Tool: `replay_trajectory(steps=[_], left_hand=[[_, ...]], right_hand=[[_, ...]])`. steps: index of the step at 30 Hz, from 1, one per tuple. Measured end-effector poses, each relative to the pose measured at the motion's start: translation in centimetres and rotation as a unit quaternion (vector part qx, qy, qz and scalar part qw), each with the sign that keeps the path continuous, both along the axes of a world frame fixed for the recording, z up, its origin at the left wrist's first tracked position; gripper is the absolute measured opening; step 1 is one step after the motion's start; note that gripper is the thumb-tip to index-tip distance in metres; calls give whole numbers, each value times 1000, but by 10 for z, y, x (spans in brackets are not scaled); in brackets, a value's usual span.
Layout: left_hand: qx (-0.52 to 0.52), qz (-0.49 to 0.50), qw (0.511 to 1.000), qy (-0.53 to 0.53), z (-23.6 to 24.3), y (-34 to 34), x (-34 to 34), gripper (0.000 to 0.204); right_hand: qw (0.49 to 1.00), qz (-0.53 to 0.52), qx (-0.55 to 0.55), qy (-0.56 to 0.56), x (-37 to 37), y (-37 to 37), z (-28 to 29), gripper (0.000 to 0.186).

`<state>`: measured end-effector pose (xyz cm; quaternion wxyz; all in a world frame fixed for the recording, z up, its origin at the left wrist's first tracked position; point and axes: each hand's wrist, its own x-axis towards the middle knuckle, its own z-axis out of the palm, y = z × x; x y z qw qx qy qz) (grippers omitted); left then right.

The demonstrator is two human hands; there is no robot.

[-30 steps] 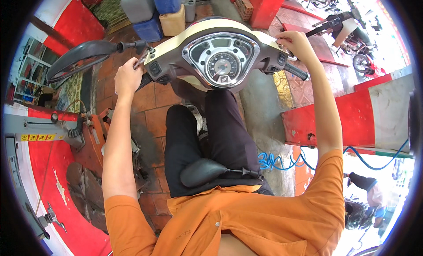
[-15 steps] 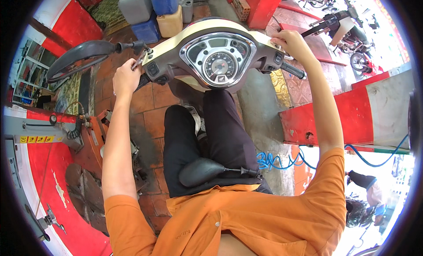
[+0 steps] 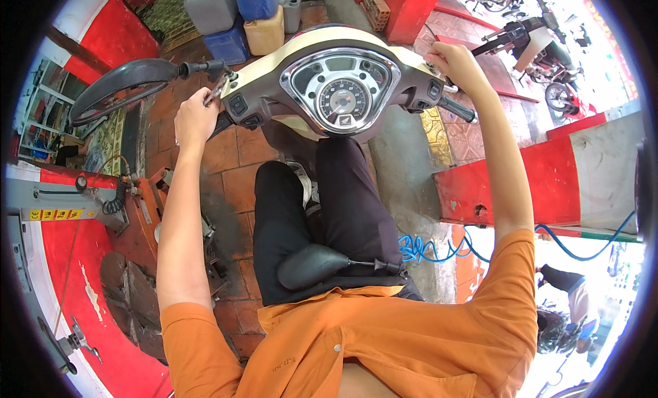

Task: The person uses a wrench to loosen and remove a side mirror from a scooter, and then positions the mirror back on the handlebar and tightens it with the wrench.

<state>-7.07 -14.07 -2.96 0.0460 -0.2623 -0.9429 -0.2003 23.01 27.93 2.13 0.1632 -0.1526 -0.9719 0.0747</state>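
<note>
In front of me is a scooter's cream and dark brown handlebar cover (image 3: 274, 65) with a chrome-rimmed dashboard (image 3: 343, 93). My left hand (image 3: 195, 122) is closed at the left grip, around a narrow silver metal piece (image 3: 216, 93) beside the mirror base; its kind is unclear. A black mirror (image 3: 127, 82) stands out on that side. My right hand (image 3: 456, 63) is bent with its fingers pinched at the cover's right corner, above the right grip (image 3: 456, 109). What those fingers hold is hidden. Across my lap lies a detached black mirror (image 3: 314, 266) with its stem.
Plastic jugs (image 3: 264, 34) stand stacked beyond the scooter. A red and white barrier (image 3: 514, 172) is at the right, with a coiled blue hose (image 3: 439, 250) near it. Tyre-changing equipment (image 3: 133, 295) stands at the left. Other motorbikes (image 3: 548, 52) are parked at the far right.
The right hand and the handlebar have shifted very slightly to the right. My left hand keeps the same place, and the loose mirror still lies on my lap.
</note>
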Motion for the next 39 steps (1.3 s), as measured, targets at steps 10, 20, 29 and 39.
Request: replay_trajectory(steps=[10, 20, 29, 39], left_hand=[[7, 2, 1000, 3, 0, 1, 2, 23], [7, -7, 1000, 11, -2, -1, 0, 24], [3, 3, 1000, 13, 4, 1, 7, 24], [3, -5, 1000, 7, 1, 1, 6, 21]], right_hand=[[996, 75, 23, 38, 2, -1, 0, 19], [993, 35, -115, 16, 11, -5, 8, 18], [999, -34, -3, 30, -1, -7, -7, 24], [988, 30, -150, -19, 21, 1, 7, 26]])
